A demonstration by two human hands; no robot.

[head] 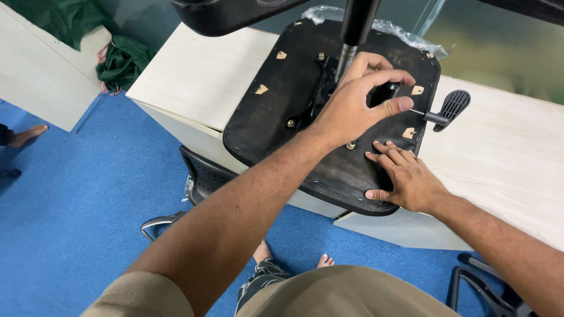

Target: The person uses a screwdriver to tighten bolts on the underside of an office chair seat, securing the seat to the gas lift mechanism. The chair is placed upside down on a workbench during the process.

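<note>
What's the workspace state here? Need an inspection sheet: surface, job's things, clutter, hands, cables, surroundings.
Surface: pale wood-grain table, chair seat overhanging its near edge.
Job's things: black chair seat lying upside down; metal mechanism with upright gas cylinder at its middle; black lever sticking out to the right; brass bolts on the underside.
Clutter: clear plastic wrap under the far edge of the seat.
Hands: left hand curled over the mechanism beside the cylinder; right hand pressed flat on the seat's near edge.
Cables: nothing seen.
Surroundings: blue carpet; green cloth between tables; black chair parts on the floor; another person's bare foot at the left.
</note>
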